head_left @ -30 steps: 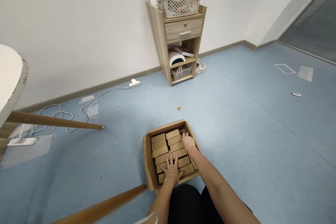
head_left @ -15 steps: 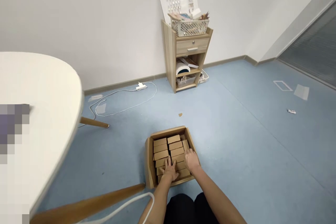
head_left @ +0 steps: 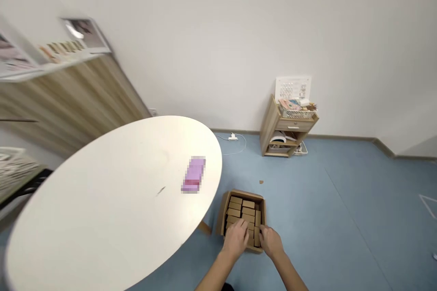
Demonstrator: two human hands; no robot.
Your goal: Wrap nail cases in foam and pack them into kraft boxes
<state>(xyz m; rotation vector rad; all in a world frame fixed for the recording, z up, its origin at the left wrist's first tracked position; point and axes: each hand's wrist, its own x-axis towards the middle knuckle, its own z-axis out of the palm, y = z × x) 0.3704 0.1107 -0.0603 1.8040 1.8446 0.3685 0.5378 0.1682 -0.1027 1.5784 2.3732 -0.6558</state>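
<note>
Small kraft-card boxes (head_left: 248, 212) sat in close rows inside an open cardboard carton (head_left: 223, 210) on the blue floor (head_left: 307, 218), low and just right of centre in the frame. A person's left hand (head_left: 236, 238) arched over the nearer rows, its fingers bent and partly hidden; the right hand (head_left: 271, 241) stood at the carton's right side, its fingers drawn in beside the boxes turned crosswise there. Whether either hand had hold of one could not be told. The boxes looked stiff, dry and likely light, though their contents were out of sight; corners would probably dent under a hard pinch. Opposite long sides, near the middle, seemed the surest hold, tight packing permitting.
</note>
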